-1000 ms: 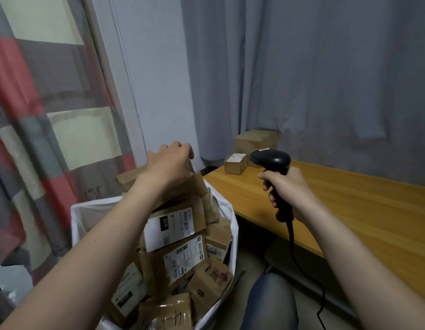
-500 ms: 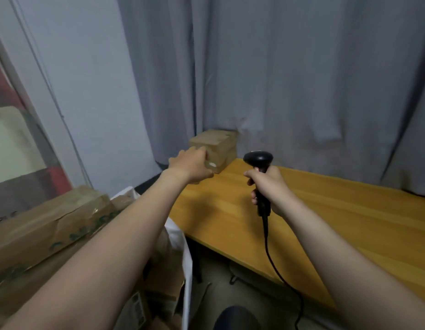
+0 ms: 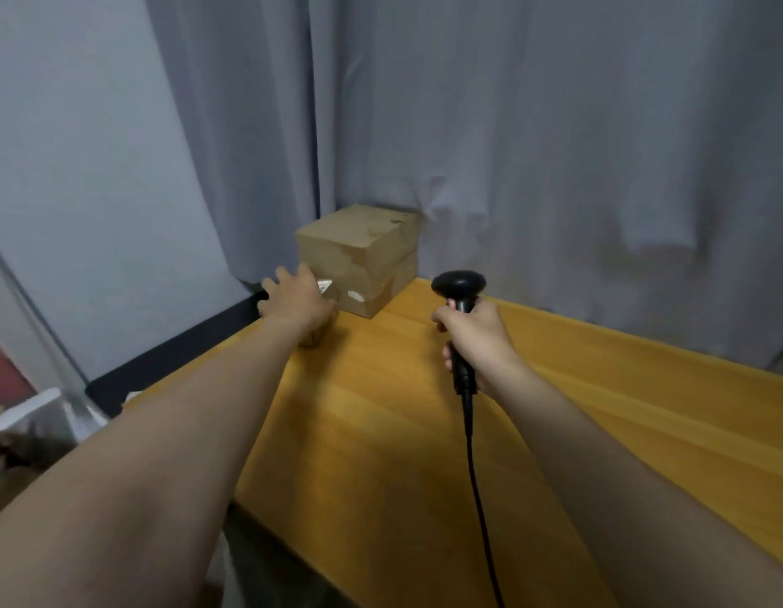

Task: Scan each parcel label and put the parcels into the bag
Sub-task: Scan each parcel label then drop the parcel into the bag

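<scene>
1. Wooden table [image 3: 381, 454] runs away from you; a white bag [image 3: 27, 414] rim shows off its left edge
2. Your right hand [image 3: 479, 340] is wrapped round the scanner [image 3: 459, 285] handle, head up, mid-table
3. Your left hand [image 3: 298, 300] lies over the small parcel [image 3: 315, 337] near the far-left corner, fingers spread, not curled round it; the parcel sits left of the scanner, long axis hidden
4. Large parcel [image 3: 359, 252] stands just behind, against the curtain [image 3: 556, 147]
</scene>
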`<action>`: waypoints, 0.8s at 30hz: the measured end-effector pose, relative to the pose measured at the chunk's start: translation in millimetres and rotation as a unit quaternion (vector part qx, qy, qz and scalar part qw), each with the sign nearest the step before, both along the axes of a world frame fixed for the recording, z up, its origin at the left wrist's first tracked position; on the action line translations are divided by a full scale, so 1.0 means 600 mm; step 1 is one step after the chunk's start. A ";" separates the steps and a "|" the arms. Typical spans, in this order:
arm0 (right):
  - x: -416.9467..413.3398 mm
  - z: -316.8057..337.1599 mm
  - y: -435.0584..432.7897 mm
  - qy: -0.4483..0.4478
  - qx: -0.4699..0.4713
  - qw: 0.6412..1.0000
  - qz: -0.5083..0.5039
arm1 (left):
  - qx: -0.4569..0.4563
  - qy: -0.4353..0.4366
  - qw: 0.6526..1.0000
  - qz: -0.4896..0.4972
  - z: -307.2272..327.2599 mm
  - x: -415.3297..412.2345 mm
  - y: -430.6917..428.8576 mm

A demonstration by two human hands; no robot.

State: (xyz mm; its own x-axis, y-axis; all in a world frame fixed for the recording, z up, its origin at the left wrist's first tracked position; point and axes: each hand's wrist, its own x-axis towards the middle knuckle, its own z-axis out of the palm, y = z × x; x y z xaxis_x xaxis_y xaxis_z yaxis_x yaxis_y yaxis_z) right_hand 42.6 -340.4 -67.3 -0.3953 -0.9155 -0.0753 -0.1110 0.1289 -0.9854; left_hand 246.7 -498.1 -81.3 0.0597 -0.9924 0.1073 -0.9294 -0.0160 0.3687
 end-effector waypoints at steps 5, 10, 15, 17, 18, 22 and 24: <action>0.001 -0.048 -0.056 -0.010 0.036 0.999 0.012 | 0.049 0.059 0.996 0.049 -0.047 0.011 -0.088; -0.001 -0.084 -0.076 -0.013 0.046 0.998 0.028 | 0.063 0.063 0.993 0.074 -0.085 0.025 -0.119; -0.006 -0.091 -0.060 -0.033 0.030 0.999 0.021 | 0.019 0.058 0.997 0.044 -0.099 0.004 -0.059; -0.006 -0.088 -0.044 -0.024 0.031 0.999 0.017 | 0.015 0.050 0.998 0.022 -0.101 -0.012 -0.014; -0.006 -0.085 -0.032 -0.018 0.033 0.999 0.017 | 0.018 0.046 0.999 0.012 -0.101 -0.022 0.011; -0.002 -0.066 0.029 -0.006 0.044 0.999 0.009 | 0.057 0.036 0.997 -0.045 -0.087 -0.066 0.115; -0.003 -0.052 0.068 -0.002 0.055 0.998 0.004 | 0.096 0.076 0.991 -0.060 -0.065 -0.086 0.167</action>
